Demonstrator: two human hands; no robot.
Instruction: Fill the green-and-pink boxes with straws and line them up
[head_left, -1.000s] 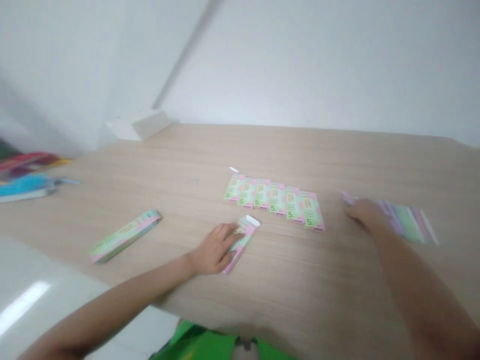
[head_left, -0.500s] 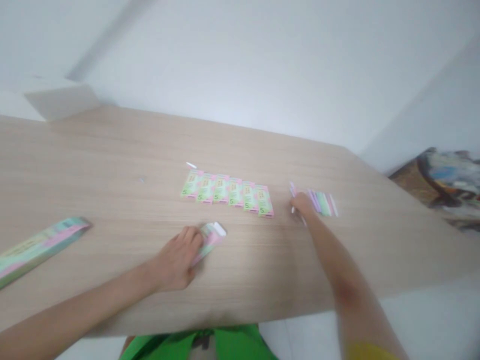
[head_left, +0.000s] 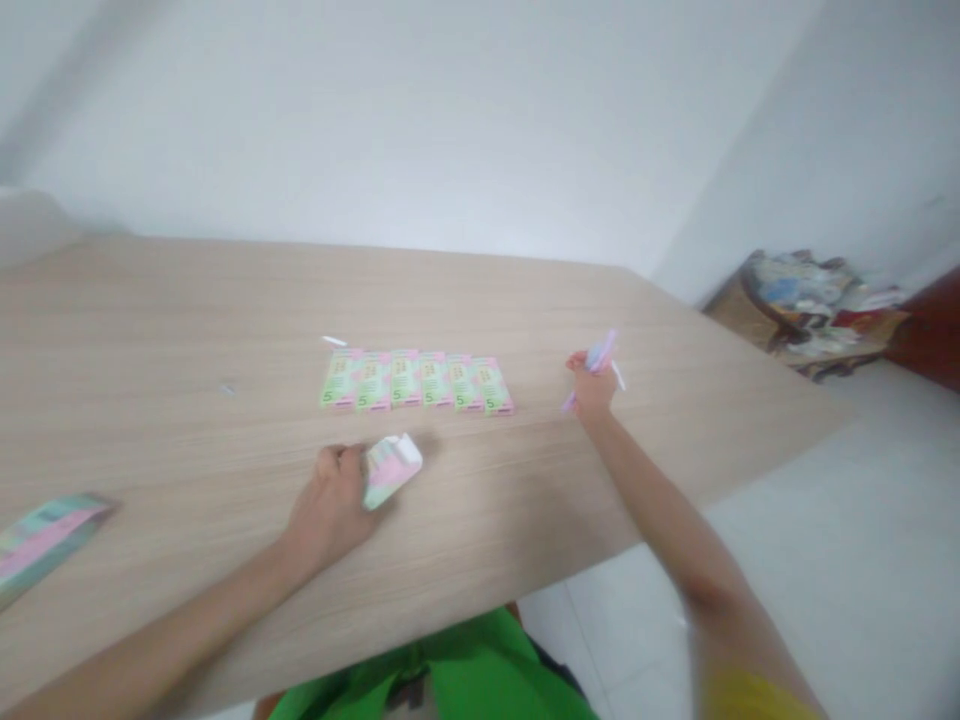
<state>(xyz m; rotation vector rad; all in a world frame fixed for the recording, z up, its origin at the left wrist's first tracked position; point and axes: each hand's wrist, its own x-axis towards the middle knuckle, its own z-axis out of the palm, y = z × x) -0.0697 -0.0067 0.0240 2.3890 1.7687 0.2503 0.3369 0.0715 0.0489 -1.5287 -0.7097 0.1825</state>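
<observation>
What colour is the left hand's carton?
The carton: mostly pink and green, clearest in the head view.

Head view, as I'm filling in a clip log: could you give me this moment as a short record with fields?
Left hand: gripping a small pink-and-green carton, its white end flap showing
Right hand: closed around several pastel sticks; blurred, count unclear
Carton row: six, side by side, each marked 5
Behind the row's left end: a small white piece
Left edge: a larger carton, partly out of frame
Surface: light wood-grain table
</observation>
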